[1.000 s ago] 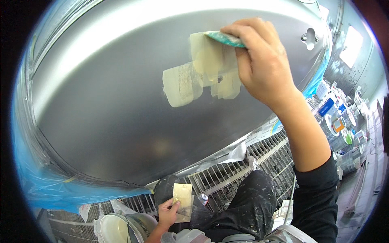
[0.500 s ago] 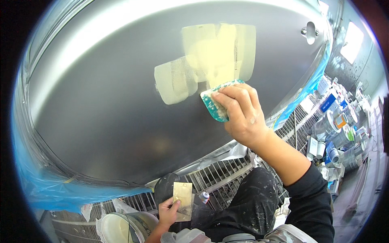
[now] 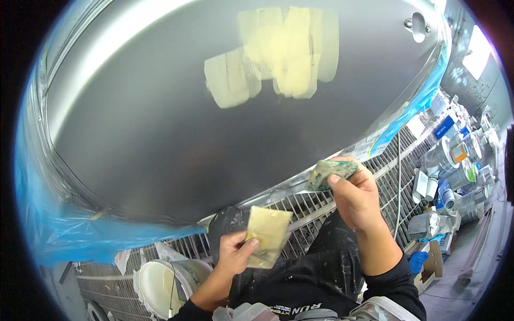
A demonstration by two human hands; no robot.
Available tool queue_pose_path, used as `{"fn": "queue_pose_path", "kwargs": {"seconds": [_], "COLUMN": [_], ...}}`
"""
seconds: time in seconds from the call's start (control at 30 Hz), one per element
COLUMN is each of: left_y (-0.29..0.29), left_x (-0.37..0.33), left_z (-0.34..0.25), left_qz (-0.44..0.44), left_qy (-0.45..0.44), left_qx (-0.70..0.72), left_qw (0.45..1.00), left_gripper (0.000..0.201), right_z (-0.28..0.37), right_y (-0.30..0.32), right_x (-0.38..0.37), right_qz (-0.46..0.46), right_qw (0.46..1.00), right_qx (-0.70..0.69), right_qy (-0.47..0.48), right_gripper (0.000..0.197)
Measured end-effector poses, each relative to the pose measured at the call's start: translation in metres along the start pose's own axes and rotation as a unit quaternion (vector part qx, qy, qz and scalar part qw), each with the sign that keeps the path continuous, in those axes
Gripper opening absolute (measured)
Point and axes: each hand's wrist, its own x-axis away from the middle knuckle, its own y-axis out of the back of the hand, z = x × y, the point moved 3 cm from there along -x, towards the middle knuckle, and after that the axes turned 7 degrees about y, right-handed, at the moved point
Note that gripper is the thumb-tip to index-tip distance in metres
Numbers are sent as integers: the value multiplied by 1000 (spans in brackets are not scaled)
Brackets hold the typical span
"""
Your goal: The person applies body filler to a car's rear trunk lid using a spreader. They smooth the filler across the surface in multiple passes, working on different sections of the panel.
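A grey vehicle panel (image 3: pixel 176 144) fills the upper part of the view, with pale yellow filler (image 3: pixel 297 53) spread on it in overlapping strokes. My right hand (image 3: pixel 357 195) grips a green putty spreader (image 3: pixel 326 174) smeared with filler, held just below the panel's lower edge and off the filler. Low in the middle, my left hand (image 3: pixel 235 254) holds a flat, rectangular, yellowish mixing board (image 3: pixel 267 232) between thumb and fingers. The board is slightly blurred. Between spreader and board there is a gap.
Blue masking film (image 3: pixel 107 241) skirts the panel at left, and more runs along its right edge. A white bucket (image 3: pixel 160 289) stands on the metal floor grating (image 3: pixel 300 208) at lower left. Several cans and cups (image 3: pixel 450 176) crowd the right side, near an open cardboard box (image 3: pixel 431 265).
My right hand has come off the panel and moved down and right with the spreader. My left hand has raised the mixing board and shifted it right. The view has tilted downward.
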Motion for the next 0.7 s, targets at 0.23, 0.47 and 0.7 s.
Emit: {"fn": "queue_pose_path", "kwargs": {"seconds": [0.23,0.47,0.7], "left_y": [-55,-71,-93], "left_x": [-31,-35,-34], "left_z": [-70,-84,-102], "left_qz": [120,91,-12], "left_qy": [-188,-181,-271], "left_qx": [-59,-20,-213], "left_qw": [973,979,939], "left_gripper": [17,19,23], "right_z": [8,0,13], "right_y": [14,38,32], "right_x": [33,50,64], "right_qz": [40,64,-72], "right_qw": [974,990,892], "right_qx": [-224,-119,363], "right_qy": [5,-28,258], "right_gripper": [29,28,25]}}
